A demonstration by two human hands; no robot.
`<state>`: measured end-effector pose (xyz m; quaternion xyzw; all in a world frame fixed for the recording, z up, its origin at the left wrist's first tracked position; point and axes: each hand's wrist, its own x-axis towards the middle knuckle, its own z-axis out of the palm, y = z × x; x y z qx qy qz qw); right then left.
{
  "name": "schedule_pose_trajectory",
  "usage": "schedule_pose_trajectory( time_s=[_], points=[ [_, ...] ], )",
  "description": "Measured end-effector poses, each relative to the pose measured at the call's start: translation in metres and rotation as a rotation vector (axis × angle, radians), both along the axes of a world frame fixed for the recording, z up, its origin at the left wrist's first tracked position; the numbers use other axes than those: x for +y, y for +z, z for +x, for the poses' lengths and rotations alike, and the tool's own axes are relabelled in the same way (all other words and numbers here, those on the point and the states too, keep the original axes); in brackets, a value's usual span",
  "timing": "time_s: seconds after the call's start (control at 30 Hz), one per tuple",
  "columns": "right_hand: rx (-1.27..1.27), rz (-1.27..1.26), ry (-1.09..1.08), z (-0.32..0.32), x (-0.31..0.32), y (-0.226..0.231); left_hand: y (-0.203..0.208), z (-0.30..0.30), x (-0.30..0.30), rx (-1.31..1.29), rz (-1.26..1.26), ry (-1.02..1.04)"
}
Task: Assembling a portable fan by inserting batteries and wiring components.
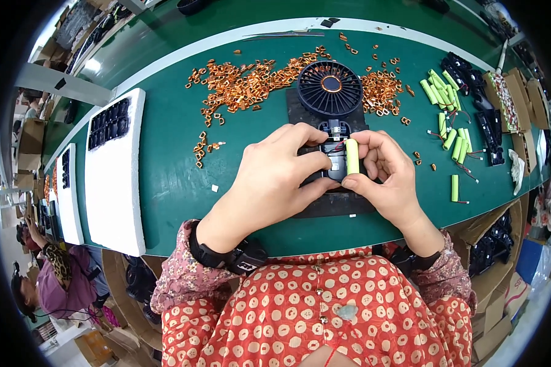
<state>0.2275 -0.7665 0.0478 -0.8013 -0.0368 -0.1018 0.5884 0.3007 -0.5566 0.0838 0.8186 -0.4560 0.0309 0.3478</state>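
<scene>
On the green table [165,177], the left hand [275,177] grips the black handle of a small fan [330,92] lying on a dark mat [333,205]. The right hand [389,174] pinches a yellow-green battery [352,156] upright against the handle's open compartment. Copper coils [245,82] lie scattered beyond; more batteries [450,122] lie to the right, white foam trays [113,171] to the left.

There is bare green table [165,177] left of the left hand [275,177], between it and the white foam tray [113,177]; only a few copper bits [203,147] lie there. Behind the round black fan [330,87] a big heap of copper pieces [245,82] blocks the way. To the right, green batteries [450,131] with wires lie scattered, with small gaps between them.
</scene>
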Motion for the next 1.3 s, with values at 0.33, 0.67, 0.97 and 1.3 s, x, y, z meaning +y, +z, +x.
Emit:
schedule_pose_trajectory(
  time_s=[0.33,0.67,0.97,1.3],
  points=[
    [0.05,0.023,0.008,0.0,-0.002,0.001,0.0,0.009,0.002,0.081,-0.032,-0.054],
    [-0.206,-0.47,0.033,0.001,0.005,0.001,-0.003,-0.001,-0.01,-0.008,-0.024,0.098],
    [-0.219,-0.555,0.063,0.001,0.004,0.003,0.003,-0.002,-0.018,-0.146,0.076,0.081],
    [-0.259,-0.492,0.189,-0.004,-0.01,0.006,-0.009,-0.009,-0.025,-0.103,0.013,0.2]
  ],
)
